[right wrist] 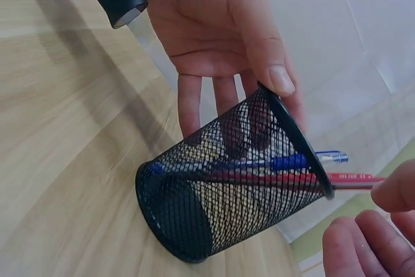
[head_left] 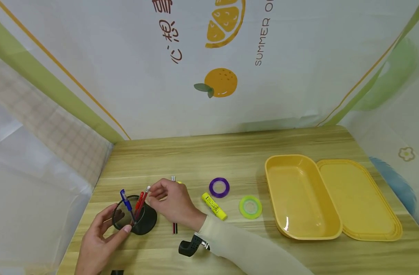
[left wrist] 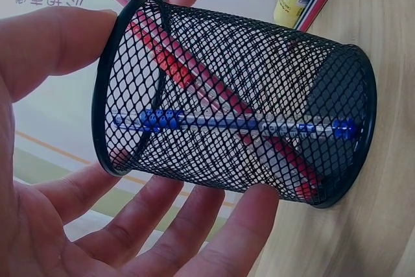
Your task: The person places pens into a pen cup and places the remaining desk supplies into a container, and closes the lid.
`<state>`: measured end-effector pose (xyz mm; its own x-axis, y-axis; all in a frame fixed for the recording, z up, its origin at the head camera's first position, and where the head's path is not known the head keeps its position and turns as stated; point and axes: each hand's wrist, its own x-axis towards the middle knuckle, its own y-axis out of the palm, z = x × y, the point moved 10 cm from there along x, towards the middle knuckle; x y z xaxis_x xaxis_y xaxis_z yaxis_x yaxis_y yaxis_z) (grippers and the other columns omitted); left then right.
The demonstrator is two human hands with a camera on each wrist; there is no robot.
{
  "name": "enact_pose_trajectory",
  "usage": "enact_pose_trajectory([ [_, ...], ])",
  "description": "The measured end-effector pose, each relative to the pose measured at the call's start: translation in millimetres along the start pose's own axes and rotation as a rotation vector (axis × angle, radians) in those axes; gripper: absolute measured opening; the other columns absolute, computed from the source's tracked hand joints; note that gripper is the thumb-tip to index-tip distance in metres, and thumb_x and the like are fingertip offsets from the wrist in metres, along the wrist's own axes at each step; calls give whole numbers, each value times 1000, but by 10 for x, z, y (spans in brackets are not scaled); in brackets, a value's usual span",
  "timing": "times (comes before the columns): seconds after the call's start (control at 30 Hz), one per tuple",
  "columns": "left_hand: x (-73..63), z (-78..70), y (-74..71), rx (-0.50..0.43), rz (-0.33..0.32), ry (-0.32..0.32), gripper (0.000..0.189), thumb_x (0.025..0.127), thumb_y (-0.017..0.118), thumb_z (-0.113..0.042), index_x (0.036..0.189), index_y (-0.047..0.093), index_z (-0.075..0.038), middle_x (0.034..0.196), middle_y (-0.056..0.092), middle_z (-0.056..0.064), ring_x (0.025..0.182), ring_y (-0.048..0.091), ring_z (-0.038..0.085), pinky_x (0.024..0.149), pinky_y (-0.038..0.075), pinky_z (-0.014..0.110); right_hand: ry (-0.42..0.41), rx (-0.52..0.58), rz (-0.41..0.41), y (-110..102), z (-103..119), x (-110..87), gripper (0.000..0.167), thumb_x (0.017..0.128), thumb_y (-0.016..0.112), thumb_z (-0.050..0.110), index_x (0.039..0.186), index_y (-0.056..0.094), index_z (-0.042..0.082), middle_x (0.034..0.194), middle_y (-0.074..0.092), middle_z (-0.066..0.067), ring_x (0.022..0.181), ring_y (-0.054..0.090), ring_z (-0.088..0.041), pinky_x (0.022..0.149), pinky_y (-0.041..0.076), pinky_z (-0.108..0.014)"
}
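My left hand (head_left: 97,236) holds a black mesh pen holder (head_left: 148,221), its thumb at the rim and the other fingers along the side. Inside the holder stand a blue pen (head_left: 125,200), a red pen (head_left: 139,202) and a red pencil with a white eraser end (head_left: 146,194). Beside that pencil's top is my right hand (head_left: 175,202), fingers loosely bent; in the right wrist view a gap separates the thumb from the fingertips. Partly hidden under the right hand, pencils (head_left: 174,228) lie on the table.
Right of the hands lie a yellow stick with printed lettering (head_left: 214,206), a purple tape roll (head_left: 212,187) and a green tape roll (head_left: 243,207). Farther right stands a yellow box (head_left: 276,206), its lid (head_left: 362,198) beside it. A fabric sheet (head_left: 281,95) hangs behind the table.
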<state>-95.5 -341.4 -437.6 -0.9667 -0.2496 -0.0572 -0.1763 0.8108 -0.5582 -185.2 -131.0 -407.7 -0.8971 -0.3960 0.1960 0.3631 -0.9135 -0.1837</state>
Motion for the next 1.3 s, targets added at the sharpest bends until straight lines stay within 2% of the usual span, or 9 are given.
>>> enact_pose_trajectory([
  [0.43,4,10,13,14,4,-8,76,96,82,-23,160,42,-13,154,45,10,109,55,-16,79,56,10,90,29,-37,-64,-278,-163,19,95,74,11,113,73,7,112,79,-6,92,70,3,80,58,-15],
  [0.7,8,17,9,23,6,0,76,96,82,-23,160,42,-13,154,45,10,108,53,-19,79,56,10,140,48,-20,-30,-423,-285,23,93,72,7,116,74,2,114,78,-14,92,70,3,82,57,-15],
  [0.93,15,13,20,20,5,-14,77,96,82,-25,160,42,-14,155,46,11,109,53,-18,79,56,9,174,-17,-18,-47,-503,-363,27,94,75,10,120,74,4,117,78,-12,96,72,-1,85,57,-15],
  [1.2,14,52,8,36,6,-31,76,96,82,-23,160,42,-13,154,43,6,106,51,-20,78,55,8,159,-94,-37,-111,-469,-439,31,94,76,10,124,73,2,120,78,-14,107,77,-19,89,61,-20],
  [1.3,12,61,7,34,7,-35,76,96,81,-22,160,41,-13,155,43,5,106,51,-21,78,54,7,157,-130,-40,-128,-444,-463,32,94,76,10,125,73,1,121,78,-14,110,76,-20,91,62,-23],
])
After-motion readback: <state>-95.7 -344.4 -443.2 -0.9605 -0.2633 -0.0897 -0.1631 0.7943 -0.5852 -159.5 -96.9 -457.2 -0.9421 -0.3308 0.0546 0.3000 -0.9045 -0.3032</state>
